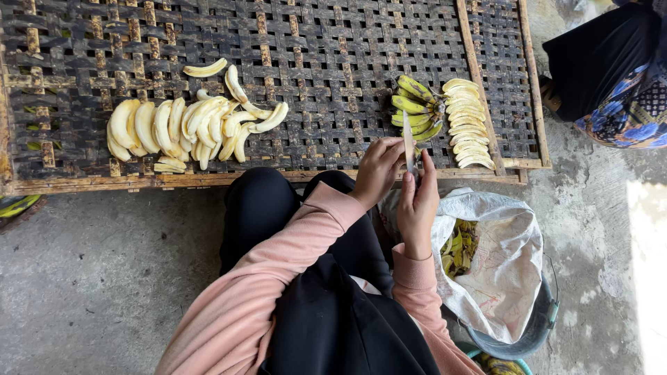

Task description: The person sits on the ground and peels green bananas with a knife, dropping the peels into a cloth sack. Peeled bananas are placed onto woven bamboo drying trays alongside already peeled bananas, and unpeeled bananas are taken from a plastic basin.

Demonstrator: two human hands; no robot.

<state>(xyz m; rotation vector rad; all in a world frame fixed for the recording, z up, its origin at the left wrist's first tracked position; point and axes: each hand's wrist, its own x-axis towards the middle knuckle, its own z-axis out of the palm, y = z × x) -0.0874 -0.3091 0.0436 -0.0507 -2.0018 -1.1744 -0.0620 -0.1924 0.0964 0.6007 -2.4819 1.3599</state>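
Holding a knife [408, 144] upright between both hands, the person sits at the near edge of a dark woven drying rack [326, 62]. The left hand [379, 170] has its fingers curled together around the lower part of the blade or a thin thing against it; which of the two cannot be told. The right hand [417, 205] rises just beside it, fingers straight and pressed together, with the fingertips resting against the knife. Both hands hover over the rack's near wooden rail, touching one another around the blade.

On the rack, just beyond the hands, lies a bunch of green bananas [417, 111], and touching its right side is a row of peeled bananas [467, 123] laid side by side. Far to the left on the same rack sits a larger heap of peeled bananas [187, 125], some fanned in a row, a few loose ones farther in.

Off the rack's near right corner, on the concrete floor, a bucket [535, 326] lined with a white sack [507, 257] holds banana peels [460, 246]. Beyond the rack's right edge another person [611, 69] in dark, patterned clothing is partly visible.
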